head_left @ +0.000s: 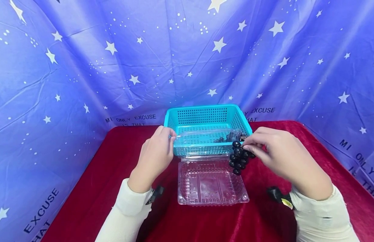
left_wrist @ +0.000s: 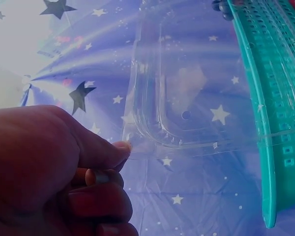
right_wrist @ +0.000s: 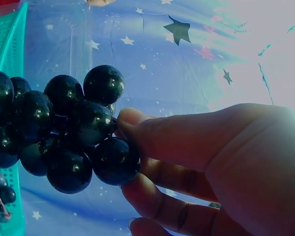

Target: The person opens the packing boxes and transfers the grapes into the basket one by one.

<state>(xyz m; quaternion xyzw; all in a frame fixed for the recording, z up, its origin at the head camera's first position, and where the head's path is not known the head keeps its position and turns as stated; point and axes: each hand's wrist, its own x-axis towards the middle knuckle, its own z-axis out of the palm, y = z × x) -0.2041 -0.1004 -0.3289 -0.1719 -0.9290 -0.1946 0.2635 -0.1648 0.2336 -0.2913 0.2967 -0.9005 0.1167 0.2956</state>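
Note:
A bunch of dark grapes [head_left: 239, 157] hangs from my right hand [head_left: 274, 148], which pinches it at the top by the stem. In the right wrist view the round, glossy grapes [right_wrist: 69, 128] lie just past the thumb tip. My left hand [head_left: 156, 154] pinches a corner of the raised clear lid [left_wrist: 172, 140] between thumb and finger. That lid belongs to a clear plastic clamshell box [head_left: 211, 183], whose base lies on the red cloth below the grapes. The lid stands up in front of the turquoise basket.
The turquoise perforated basket [head_left: 202, 116] stands behind the box, with more dark grapes [right_wrist: 5, 194] inside at its right. Red velvet cloth [head_left: 114, 161] covers the table. A blue curtain with white stars [head_left: 175, 50] surrounds the back and sides.

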